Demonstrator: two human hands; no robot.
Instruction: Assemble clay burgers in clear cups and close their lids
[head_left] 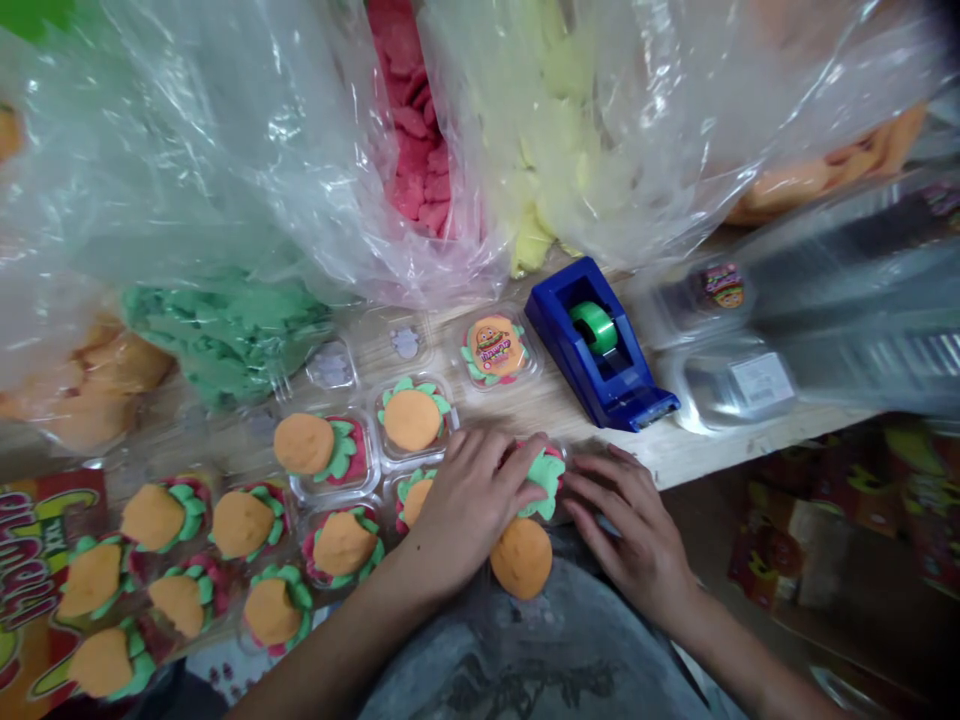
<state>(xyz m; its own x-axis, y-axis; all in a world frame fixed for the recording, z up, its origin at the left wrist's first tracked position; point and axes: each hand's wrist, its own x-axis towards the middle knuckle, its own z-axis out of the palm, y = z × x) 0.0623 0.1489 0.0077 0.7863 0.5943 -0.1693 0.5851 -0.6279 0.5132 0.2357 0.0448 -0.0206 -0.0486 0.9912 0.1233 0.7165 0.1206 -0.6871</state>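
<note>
My left hand [469, 500] is closed at the edge of a green, leafy gummy piece [545, 483], its thumb and fingers pressed on it. Under the piece shows red, in a clear plastic box at the table's front edge. My right hand [634, 530] lies on the other side of the box, fingers apart and slightly bent, fingertips close to its edge. Between my hands an orange gummy bun [523, 558] hangs at the front of the box. Beside my left hand stand clear boxes with more gummy burgers [412, 420].
A blue tape dispenser [596, 345] holds green tape. Behind are plastic bags of red pieces [420, 150], yellow pieces [534, 235] and green pieces [225, 325]. Clear lids [731, 385] lie right. A closed, labelled burger box [496, 348] stands mid-table. Printed cartons [772, 555] sit lower right.
</note>
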